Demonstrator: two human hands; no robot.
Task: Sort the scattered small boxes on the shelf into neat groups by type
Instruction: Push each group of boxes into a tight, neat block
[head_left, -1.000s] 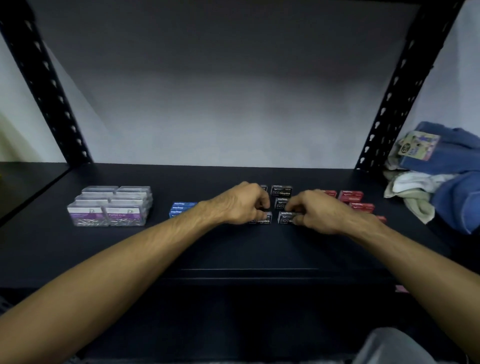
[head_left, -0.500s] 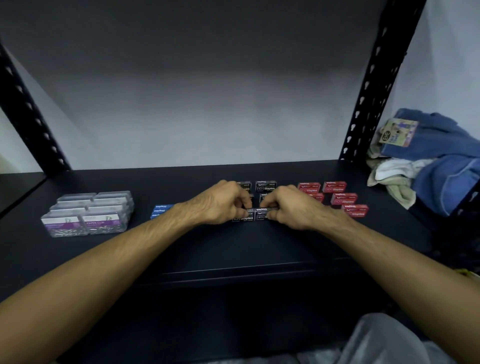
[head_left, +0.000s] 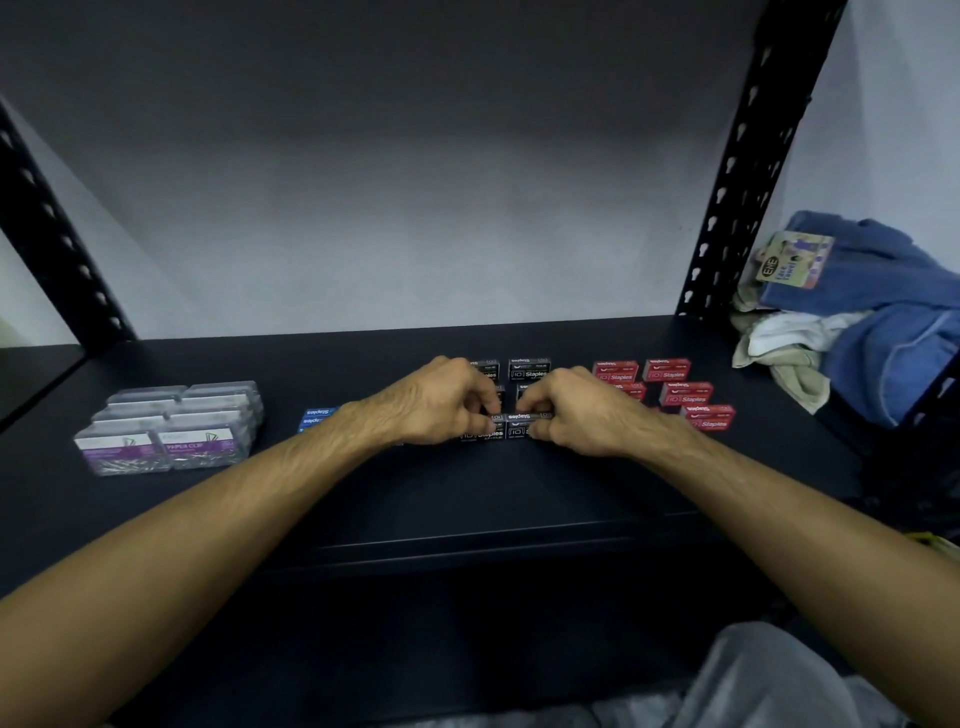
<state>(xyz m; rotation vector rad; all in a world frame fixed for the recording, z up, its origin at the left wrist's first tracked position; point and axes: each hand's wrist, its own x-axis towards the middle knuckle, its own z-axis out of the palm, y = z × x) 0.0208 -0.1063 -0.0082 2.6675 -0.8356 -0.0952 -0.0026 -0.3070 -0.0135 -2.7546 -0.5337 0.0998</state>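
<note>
My left hand and right hand pinch the two front small black cardboard staple boxes, side by side mid-way along the dark metal shelf, towards its front edge.

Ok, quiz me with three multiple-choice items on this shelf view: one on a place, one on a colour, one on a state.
1. Where do the clear plastic paper clip boxes stand on the dark shelf?
A. far left
B. centre
C. far right

2. What colour are the small staple boxes right of the hands?
A. green
B. red
C. yellow

3. What are the left hand and right hand doing?
A. hanging idle
B. pinching the black staple boxes
C. lifting the towels

A: the clear boxes are left of everything else.
B: the red staple boxes sit there.
B: fingers curl onto the front black boxes.
</note>
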